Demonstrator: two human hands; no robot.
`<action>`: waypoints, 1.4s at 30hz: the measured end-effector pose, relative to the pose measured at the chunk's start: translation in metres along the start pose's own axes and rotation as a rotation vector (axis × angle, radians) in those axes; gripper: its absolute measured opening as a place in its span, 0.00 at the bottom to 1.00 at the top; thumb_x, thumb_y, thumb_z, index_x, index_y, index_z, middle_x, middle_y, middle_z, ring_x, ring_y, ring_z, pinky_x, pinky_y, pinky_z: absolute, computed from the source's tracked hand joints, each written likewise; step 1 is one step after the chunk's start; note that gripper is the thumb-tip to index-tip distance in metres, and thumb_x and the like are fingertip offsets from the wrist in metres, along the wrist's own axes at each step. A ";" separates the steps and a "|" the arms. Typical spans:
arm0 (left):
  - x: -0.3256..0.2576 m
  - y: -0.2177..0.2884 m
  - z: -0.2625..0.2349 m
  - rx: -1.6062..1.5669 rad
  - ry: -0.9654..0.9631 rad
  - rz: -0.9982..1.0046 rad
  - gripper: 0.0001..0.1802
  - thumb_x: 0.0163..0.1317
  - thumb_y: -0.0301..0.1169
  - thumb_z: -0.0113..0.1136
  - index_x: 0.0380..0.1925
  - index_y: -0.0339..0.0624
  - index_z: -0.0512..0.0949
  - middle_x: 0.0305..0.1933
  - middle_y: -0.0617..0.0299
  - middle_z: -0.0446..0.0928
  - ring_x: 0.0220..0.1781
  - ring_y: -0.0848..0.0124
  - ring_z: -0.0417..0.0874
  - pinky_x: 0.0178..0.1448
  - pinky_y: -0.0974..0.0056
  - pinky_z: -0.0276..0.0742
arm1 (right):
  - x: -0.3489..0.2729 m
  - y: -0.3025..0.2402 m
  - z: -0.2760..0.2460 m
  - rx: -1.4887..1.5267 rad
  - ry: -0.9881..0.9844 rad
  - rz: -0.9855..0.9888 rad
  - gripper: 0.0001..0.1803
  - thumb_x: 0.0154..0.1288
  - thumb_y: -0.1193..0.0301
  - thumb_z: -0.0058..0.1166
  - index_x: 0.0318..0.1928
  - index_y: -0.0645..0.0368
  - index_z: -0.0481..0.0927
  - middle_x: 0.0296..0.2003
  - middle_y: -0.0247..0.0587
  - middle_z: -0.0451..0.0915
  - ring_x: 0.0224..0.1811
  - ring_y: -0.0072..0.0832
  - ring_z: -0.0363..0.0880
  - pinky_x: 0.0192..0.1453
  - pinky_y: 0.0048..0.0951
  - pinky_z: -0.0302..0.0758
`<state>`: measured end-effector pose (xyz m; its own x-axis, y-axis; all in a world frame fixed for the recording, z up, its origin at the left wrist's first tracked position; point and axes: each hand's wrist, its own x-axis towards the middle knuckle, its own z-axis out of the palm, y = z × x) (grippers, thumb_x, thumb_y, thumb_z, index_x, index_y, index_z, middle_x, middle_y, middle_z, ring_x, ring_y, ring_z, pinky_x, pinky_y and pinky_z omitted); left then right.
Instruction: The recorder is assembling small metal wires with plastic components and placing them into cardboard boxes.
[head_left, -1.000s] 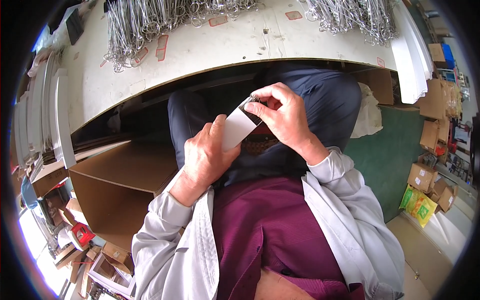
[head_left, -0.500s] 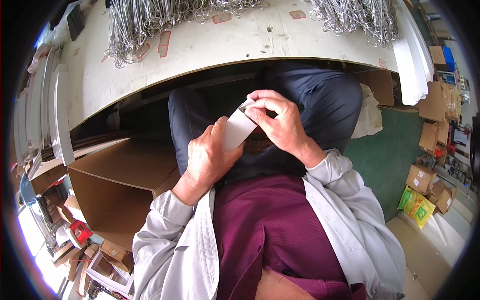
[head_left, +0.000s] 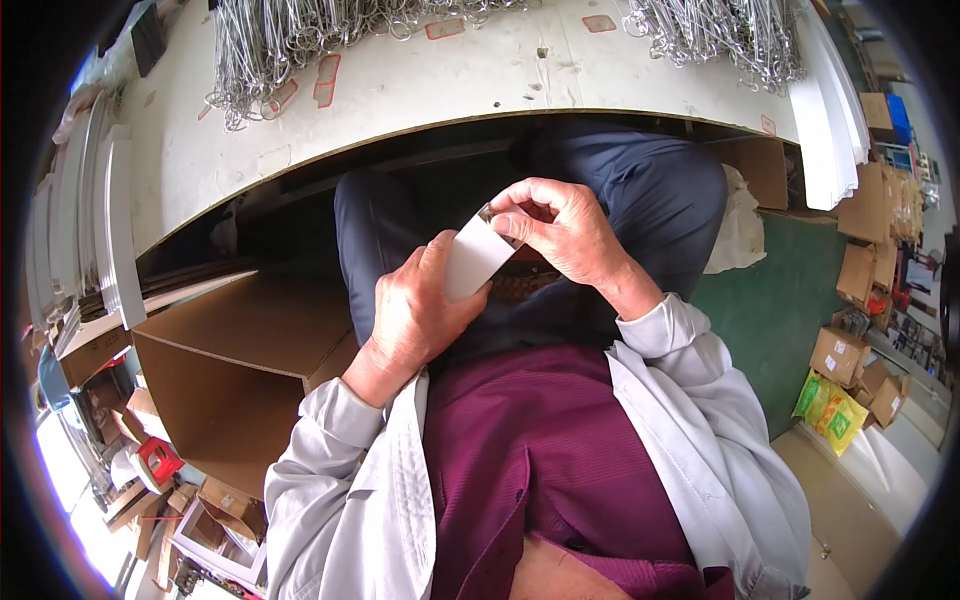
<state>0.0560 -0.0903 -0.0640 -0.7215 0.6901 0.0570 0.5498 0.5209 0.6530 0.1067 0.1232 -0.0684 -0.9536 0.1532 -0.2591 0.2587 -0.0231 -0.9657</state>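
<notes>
A small white box (head_left: 476, 262) is tilted above my lap, its far end pointing up and to the right. My left hand (head_left: 422, 305) is wrapped around its near part, the thumb and fingers on opposite sides. At the far end, my right hand (head_left: 572, 238) is closed, its thumb and bent index finger pinching the box's edge. A dark gap shows at that end beside the fingertips. What lies inside the box cannot be made out.
A white worktable (head_left: 400, 95) spans the far side, with bundles of metal wire hooks (head_left: 290, 50) on it. An open cardboard box (head_left: 240, 350) stands at my left. White strips (head_left: 825, 110) hang at the table's right end. Cartons (head_left: 840, 355) lie at far right.
My right hand has shifted slightly, its fingers now more bent over the box's far end. The left hand keeps its hold with almost no movement.
</notes>
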 end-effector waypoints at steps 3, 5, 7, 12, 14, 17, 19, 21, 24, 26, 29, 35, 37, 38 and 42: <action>-0.001 0.001 0.000 -0.016 -0.001 -0.001 0.33 0.50 0.34 0.77 0.54 0.32 0.76 0.38 0.46 0.84 0.38 0.51 0.89 0.41 0.54 0.88 | 0.001 0.002 -0.005 -0.057 -0.041 -0.011 0.10 0.67 0.71 0.68 0.44 0.63 0.87 0.33 0.35 0.87 0.34 0.16 0.83 0.41 0.23 0.82; -0.002 0.000 0.001 -0.021 -0.007 -0.001 0.33 0.49 0.33 0.77 0.54 0.33 0.76 0.38 0.46 0.84 0.38 0.51 0.89 0.41 0.54 0.88 | 0.003 0.005 -0.007 -0.013 -0.107 0.018 0.10 0.69 0.72 0.67 0.48 0.63 0.85 0.34 0.29 0.85 0.35 0.12 0.81 0.40 0.19 0.83; -0.003 -0.001 0.002 -0.029 0.006 0.009 0.32 0.50 0.33 0.77 0.54 0.33 0.76 0.38 0.46 0.84 0.38 0.51 0.89 0.41 0.54 0.88 | 0.002 0.004 -0.006 -0.009 -0.096 0.027 0.10 0.68 0.72 0.68 0.46 0.63 0.86 0.33 0.32 0.86 0.35 0.15 0.82 0.42 0.22 0.83; -0.004 -0.003 0.003 -0.022 0.013 -0.004 0.32 0.50 0.33 0.77 0.54 0.33 0.76 0.37 0.46 0.84 0.38 0.51 0.89 0.41 0.54 0.88 | 0.000 -0.001 -0.006 -0.106 -0.083 -0.022 0.10 0.66 0.72 0.69 0.45 0.63 0.87 0.33 0.36 0.88 0.35 0.18 0.84 0.43 0.25 0.82; -0.005 -0.004 0.003 -0.018 0.013 -0.001 0.32 0.50 0.33 0.77 0.54 0.33 0.76 0.37 0.47 0.84 0.37 0.51 0.89 0.40 0.54 0.88 | -0.001 -0.001 -0.007 -0.216 -0.103 -0.086 0.11 0.68 0.72 0.68 0.47 0.62 0.85 0.32 0.31 0.86 0.33 0.13 0.82 0.37 0.20 0.80; -0.006 -0.003 0.004 -0.010 -0.001 -0.005 0.32 0.50 0.33 0.77 0.54 0.33 0.76 0.36 0.47 0.84 0.36 0.52 0.89 0.39 0.54 0.88 | 0.001 -0.004 -0.008 -0.178 -0.126 -0.010 0.09 0.67 0.74 0.68 0.46 0.61 0.85 0.33 0.32 0.86 0.32 0.14 0.82 0.39 0.21 0.81; -0.006 -0.004 0.004 -0.002 0.009 0.008 0.32 0.50 0.33 0.77 0.53 0.33 0.76 0.36 0.48 0.83 0.35 0.52 0.89 0.39 0.54 0.88 | 0.001 -0.003 -0.007 -0.218 -0.102 -0.029 0.08 0.67 0.75 0.67 0.45 0.61 0.84 0.33 0.32 0.86 0.32 0.14 0.82 0.39 0.22 0.81; -0.006 -0.004 0.005 -0.009 0.009 0.014 0.31 0.50 0.33 0.77 0.53 0.33 0.76 0.36 0.48 0.83 0.35 0.52 0.89 0.39 0.54 0.88 | 0.001 0.000 -0.005 -0.259 -0.079 -0.049 0.08 0.67 0.75 0.67 0.44 0.61 0.84 0.34 0.33 0.87 0.33 0.15 0.82 0.39 0.22 0.80; -0.008 -0.006 0.007 -0.019 0.015 0.011 0.32 0.50 0.33 0.77 0.54 0.34 0.75 0.37 0.48 0.84 0.36 0.51 0.89 0.39 0.54 0.88 | 0.001 0.002 0.002 -0.423 -0.084 -0.262 0.06 0.68 0.76 0.65 0.43 0.64 0.84 0.33 0.35 0.85 0.35 0.17 0.82 0.39 0.25 0.79; -0.007 -0.005 0.007 -0.024 0.021 0.000 0.33 0.50 0.33 0.77 0.55 0.35 0.75 0.38 0.48 0.84 0.37 0.51 0.89 0.40 0.54 0.88 | 0.001 0.003 0.007 -0.256 -0.084 -0.196 0.07 0.70 0.72 0.61 0.44 0.62 0.85 0.35 0.49 0.86 0.36 0.37 0.87 0.42 0.30 0.80; -0.003 -0.002 0.003 -0.082 -0.006 -0.041 0.37 0.50 0.33 0.78 0.60 0.38 0.73 0.42 0.46 0.84 0.41 0.50 0.89 0.44 0.53 0.88 | -0.004 0.002 -0.006 -0.249 -0.218 -0.092 0.12 0.76 0.69 0.56 0.50 0.62 0.86 0.37 0.48 0.87 0.36 0.31 0.85 0.45 0.29 0.80; 0.003 0.002 0.002 -0.194 -0.052 -0.081 0.43 0.51 0.33 0.78 0.67 0.44 0.68 0.49 0.43 0.84 0.47 0.47 0.89 0.49 0.52 0.88 | -0.023 0.001 -0.016 0.068 -0.198 0.021 0.17 0.81 0.70 0.48 0.60 0.65 0.82 0.42 0.40 0.86 0.39 0.22 0.82 0.48 0.25 0.81; 0.005 0.003 0.002 -0.195 -0.097 -0.093 0.43 0.52 0.33 0.78 0.68 0.46 0.67 0.50 0.43 0.84 0.48 0.46 0.88 0.49 0.51 0.88 | -0.028 0.005 -0.008 -0.063 -0.058 -0.082 0.15 0.80 0.74 0.47 0.58 0.64 0.83 0.40 0.42 0.87 0.38 0.22 0.85 0.46 0.24 0.83; 0.007 0.004 0.002 -0.195 -0.098 -0.091 0.43 0.52 0.33 0.78 0.68 0.46 0.67 0.50 0.43 0.84 0.48 0.46 0.88 0.49 0.51 0.88 | -0.027 0.006 -0.002 -0.116 0.012 -0.148 0.13 0.78 0.75 0.52 0.55 0.63 0.85 0.38 0.44 0.89 0.37 0.22 0.87 0.43 0.25 0.84; 0.016 0.011 0.005 -0.270 -0.085 -0.069 0.41 0.53 0.33 0.77 0.67 0.48 0.68 0.51 0.44 0.83 0.48 0.45 0.88 0.49 0.51 0.88 | -0.029 0.007 0.011 -0.152 0.026 -0.197 0.14 0.72 0.76 0.58 0.56 0.63 0.84 0.37 0.48 0.89 0.35 0.24 0.88 0.42 0.25 0.83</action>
<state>0.0526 -0.0717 -0.0594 -0.7092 0.7032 -0.0507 0.3607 0.4236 0.8309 0.1351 0.1081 -0.0680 -0.9842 0.1655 -0.0635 0.0901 0.1588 -0.9832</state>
